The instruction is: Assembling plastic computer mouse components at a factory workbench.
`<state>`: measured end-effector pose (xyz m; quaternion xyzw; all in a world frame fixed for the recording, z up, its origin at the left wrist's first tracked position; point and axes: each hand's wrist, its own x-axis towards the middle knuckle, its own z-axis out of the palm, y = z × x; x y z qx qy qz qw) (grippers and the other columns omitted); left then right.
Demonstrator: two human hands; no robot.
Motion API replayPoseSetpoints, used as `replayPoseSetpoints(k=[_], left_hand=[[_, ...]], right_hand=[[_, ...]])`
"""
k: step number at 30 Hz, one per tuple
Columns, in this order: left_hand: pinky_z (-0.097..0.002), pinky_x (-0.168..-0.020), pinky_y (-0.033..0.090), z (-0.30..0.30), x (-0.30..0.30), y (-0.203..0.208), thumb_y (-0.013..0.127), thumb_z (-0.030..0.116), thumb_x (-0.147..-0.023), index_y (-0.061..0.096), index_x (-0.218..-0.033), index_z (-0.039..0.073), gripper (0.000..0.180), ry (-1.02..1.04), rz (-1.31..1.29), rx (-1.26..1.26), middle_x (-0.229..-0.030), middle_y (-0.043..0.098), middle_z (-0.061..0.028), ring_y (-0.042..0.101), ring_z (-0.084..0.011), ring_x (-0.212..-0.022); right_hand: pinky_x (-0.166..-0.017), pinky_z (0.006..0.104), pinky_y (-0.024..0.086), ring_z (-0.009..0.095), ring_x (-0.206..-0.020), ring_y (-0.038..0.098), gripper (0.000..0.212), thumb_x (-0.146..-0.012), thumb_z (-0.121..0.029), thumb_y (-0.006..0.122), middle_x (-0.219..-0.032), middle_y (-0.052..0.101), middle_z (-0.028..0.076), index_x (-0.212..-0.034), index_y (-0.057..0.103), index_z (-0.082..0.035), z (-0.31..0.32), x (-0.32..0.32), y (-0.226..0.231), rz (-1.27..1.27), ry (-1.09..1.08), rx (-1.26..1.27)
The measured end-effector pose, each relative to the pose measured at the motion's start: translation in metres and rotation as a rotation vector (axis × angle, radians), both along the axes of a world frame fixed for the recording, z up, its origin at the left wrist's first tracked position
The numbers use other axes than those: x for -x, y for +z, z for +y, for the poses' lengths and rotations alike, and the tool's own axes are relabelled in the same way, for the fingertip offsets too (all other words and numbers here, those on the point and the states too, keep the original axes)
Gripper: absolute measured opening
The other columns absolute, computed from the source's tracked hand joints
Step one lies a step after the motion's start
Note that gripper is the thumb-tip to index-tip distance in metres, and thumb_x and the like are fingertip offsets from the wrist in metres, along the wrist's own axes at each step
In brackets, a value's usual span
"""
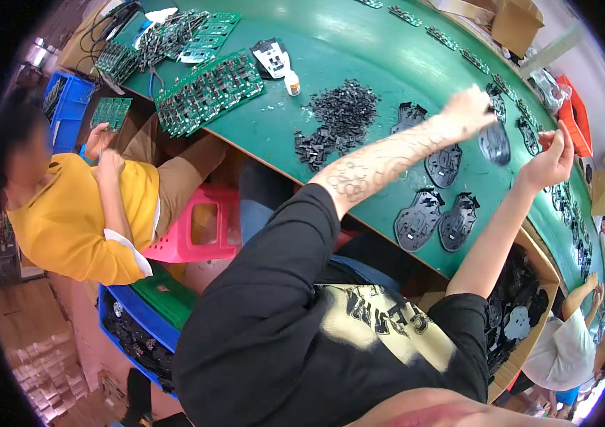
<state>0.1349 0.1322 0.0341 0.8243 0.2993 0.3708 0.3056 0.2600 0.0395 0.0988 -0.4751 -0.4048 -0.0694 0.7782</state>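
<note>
One blurred shell is between left fingers and right fingers.

Head-height fisheye, downward over green bench, exact tilt uncertain.

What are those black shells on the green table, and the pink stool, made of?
The black shells look like hard plastic, mostly dull, with moulded-looking contours. The pink stool seems smooth plastic too: evenly coloured, with openings in its body.
</note>
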Motion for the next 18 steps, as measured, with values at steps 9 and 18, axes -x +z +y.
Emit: replayPoseSetpoints(k=[9, 18], left_hand=[[-0.0313, -0.069, 0.051, -0.028, 0.241, 0.046, 0.079, 0.024, -0.074, 0.068, -0.094, 0.001, 0.033, 0.458, -0.114, -0.253, -0.088, 0.063, -0.0119, 0.064, -0.0227, -0.08], [-0.0186, -0.054, 0.047, -0.047, 0.338, 0.017, 0.075, 0.013, -0.081, 0.066, -0.101, 0.0, 0.026, 0.672, -0.054, 0.0, -0.084, 0.058, -0.0003, 0.055, -0.0039, -0.066]], right_hand=[[-0.063, 0.0248, 0.046, 0.013, -0.078, 0.06, 0.016, -0.08, -0.01, 0.068, -0.084, 0.065, 0.006, -0.095, 0.071, -0.004, 0.0, 0.16, -0.007, -0.655, 0.73, 0.85], [-0.061, 0.0237, 0.046, 0.014, -0.072, 0.061, 0.013, -0.08, -0.01, 0.068, -0.082, 0.066, 0.006, -0.092, 0.071, -0.005, -0.002, 0.194, -0.014, -0.618, 0.854, 0.765]])
